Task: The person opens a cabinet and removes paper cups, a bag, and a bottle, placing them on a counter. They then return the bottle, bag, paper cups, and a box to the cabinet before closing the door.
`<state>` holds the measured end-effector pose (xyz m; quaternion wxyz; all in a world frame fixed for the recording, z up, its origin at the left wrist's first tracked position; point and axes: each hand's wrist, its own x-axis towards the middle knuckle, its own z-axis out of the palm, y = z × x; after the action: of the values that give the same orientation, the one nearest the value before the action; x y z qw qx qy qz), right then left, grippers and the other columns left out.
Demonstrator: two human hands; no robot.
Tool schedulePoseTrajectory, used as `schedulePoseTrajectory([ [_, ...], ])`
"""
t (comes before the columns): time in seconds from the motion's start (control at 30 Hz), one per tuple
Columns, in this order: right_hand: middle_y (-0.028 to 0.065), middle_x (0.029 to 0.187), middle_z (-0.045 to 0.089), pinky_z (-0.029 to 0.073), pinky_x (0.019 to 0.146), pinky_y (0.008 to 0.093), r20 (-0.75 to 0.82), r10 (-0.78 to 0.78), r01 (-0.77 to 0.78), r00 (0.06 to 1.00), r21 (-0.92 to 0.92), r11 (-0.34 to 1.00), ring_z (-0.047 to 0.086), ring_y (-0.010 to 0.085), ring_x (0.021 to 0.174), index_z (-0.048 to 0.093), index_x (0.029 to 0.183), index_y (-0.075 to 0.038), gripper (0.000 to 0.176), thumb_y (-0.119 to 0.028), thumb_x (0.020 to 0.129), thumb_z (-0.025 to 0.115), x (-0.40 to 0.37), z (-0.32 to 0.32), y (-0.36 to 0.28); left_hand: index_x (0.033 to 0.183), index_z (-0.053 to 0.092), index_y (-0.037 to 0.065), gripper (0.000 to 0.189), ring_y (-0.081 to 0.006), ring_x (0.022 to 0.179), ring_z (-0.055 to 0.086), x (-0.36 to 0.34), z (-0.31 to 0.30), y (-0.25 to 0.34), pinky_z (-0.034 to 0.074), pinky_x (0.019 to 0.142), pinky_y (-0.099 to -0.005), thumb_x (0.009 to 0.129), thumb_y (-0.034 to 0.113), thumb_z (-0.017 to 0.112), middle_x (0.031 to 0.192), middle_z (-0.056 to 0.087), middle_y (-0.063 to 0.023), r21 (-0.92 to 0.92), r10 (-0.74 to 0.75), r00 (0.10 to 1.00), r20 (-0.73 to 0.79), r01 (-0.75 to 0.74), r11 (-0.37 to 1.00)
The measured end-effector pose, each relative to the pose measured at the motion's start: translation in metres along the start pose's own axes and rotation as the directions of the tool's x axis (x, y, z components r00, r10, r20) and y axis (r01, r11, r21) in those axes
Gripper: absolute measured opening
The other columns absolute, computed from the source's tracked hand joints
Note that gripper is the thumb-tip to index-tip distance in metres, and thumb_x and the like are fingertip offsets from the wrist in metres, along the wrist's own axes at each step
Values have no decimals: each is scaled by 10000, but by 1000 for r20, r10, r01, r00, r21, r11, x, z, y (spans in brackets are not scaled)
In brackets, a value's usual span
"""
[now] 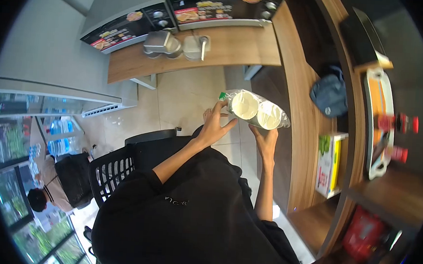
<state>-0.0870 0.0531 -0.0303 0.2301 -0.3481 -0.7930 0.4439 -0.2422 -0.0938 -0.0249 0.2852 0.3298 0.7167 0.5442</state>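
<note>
A plastic-wrapped pack of paper cups (pixel 245 105) is held up in front of my body, its two round cream-white openings facing me. It has a green patch at its left end, and the film shines with reflections. My left hand (pixel 214 126) grips the left end, thumb below and fingers at the green patch. Under the right part of the pack, my right hand (pixel 265 144) is closed on its lower edge, with some of its fingers hidden behind.
Ahead, a wooden counter (pixel 246 44) bears ovens (pixel 219 11) and metal containers (pixel 162 43). At right, wooden shelves hold a blue-grey bag (pixel 330 94), a box (pixel 327 165), a white tray (pixel 373 81) and red-capped bottles (pixel 408 124). A black chair (pixel 114 169) and a person (pixel 60 183) are at left.
</note>
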Motion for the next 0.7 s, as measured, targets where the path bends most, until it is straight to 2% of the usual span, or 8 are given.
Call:
schedulePoseTrajectory([
  [0.13,201,1239,626,433,994,388,274,29,-32,961,5,999,582,331,1179,587,1228,16,535,-100,755,808,82,40,-18,1322,411,-31,588,-341,1180,571,50,-52,3,487,969,-424,862,166,720,1320,534,-221,16,22,987,-161,-19,1000],
  [0.2,214,1224,633,428,991,385,280,-91,93,956,5,996,588,339,1164,602,1198,32,470,-121,793,785,119,63,-25,1345,388,-43,620,-365,1257,498,78,-75,-14,415,1051,-464,863,184,706,1331,516,-235,53,59,984,-168,-51,997],
  [0.27,215,1226,631,427,993,388,293,-221,228,930,8,974,585,346,1162,600,1201,32,463,-118,801,778,147,80,-20,1352,407,-42,620,-378,1297,446,101,-93,-36,372,1088,-452,866,208,701,1334,515,-238,173,88,984,-152,-61,983],
  [0.3,209,1244,619,423,1000,393,360,-189,207,914,-12,978,572,359,1171,576,1239,24,492,-120,811,770,161,87,-12,1351,415,-41,618,-380,1298,443,113,-101,-42,372,1088,-446,866,212,701,1333,517,-237,198,86,986,-142,-56,979],
  [0.4,205,1261,607,422,1005,397,399,-270,302,876,-18,953,563,361,1179,558,1266,17,514,-122,816,766,203,98,-3,1367,438,-31,622,-367,1316,435,147,-117,-51,354,1102,-433,876,253,694,1363,506,-227,190,36,991,-130,-11,982],
  [0.5,207,1272,599,417,1015,402,440,-201,245,875,-47,968,556,349,1193,558,1265,14,507,-120,820,759,244,97,-1,1405,426,-21,648,-363,1337,422,178,-120,-60,340,1113,-432,893,285,678,1412,477,-225,153,-17,992,-124,36,988],
  [0.6,206,1233,623,458,974,395,469,-220,266,855,-32,964,590,353,1151,572,1247,16,481,-118,823,756,289,97,16,1398,447,-12,621,-371,1357,394,214,-111,-69,323,1125,-440,892,272,668,1437,457,-222,118,-49,986,-157,68,991],
  [0.7,197,1175,655,516,894,393,529,-111,191,841,-99,977,639,342,1074,593,1218,19,459,-127,818,763,333,100,28,1400,449,-13,629,-373,1373,378,241,-97,-82,317,1132,-437,897,302,659,1453,437,-234,141,-83,976,-201,113,984],
])
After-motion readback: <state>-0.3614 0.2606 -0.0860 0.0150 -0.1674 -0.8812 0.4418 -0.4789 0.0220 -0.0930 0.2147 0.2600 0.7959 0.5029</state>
